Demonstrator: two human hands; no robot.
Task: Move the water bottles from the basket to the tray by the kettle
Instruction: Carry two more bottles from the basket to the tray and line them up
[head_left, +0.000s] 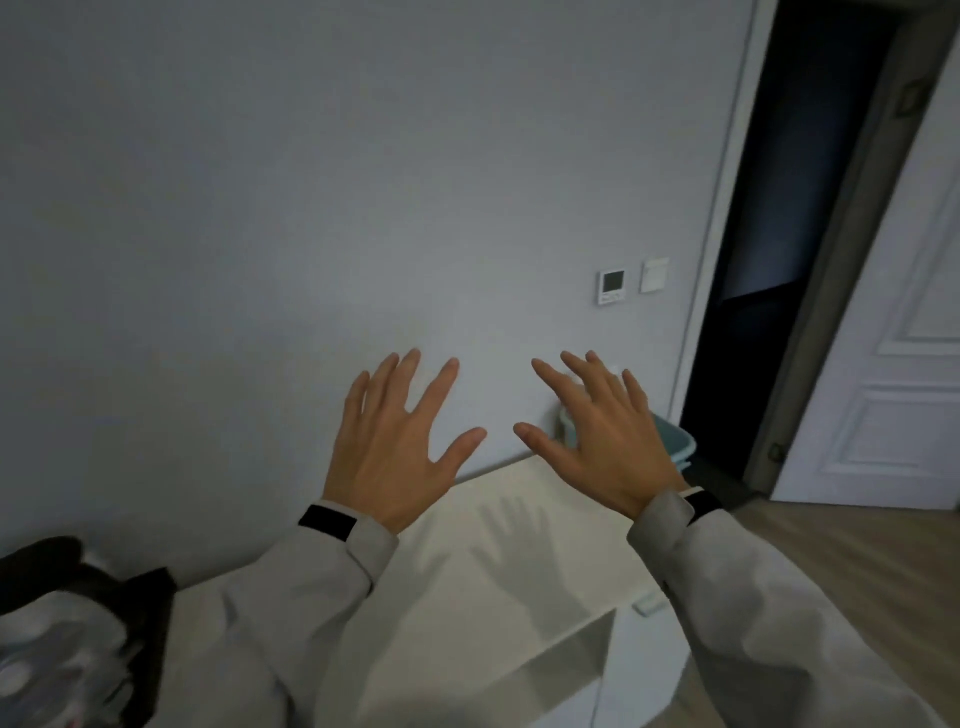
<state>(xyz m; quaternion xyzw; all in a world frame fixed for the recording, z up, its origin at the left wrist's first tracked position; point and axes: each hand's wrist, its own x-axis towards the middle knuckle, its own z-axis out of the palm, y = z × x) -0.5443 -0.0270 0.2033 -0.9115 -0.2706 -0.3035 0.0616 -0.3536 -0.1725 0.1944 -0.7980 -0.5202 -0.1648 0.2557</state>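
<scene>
My left hand (400, 441) and my right hand (597, 436) are held up side by side in front of a plain wall, palms away, fingers spread, nothing in either. Below them lies the white top of a cabinet (519, 561). At the bottom left edge a dark container (150, 613) holds what look like clear plastic bottles (47, 670), blurred and partly cut off. A pale blue bin or basket (675, 441) stands on the floor behind my right hand, mostly hidden. No kettle or tray is in view.
A dark open doorway (789, 234) is at the right, with a white panelled door (893, 389) beside it. A thermostat (612, 287) and a switch (654, 274) are on the wall. Wooden floor (831, 561) runs to the right of the cabinet.
</scene>
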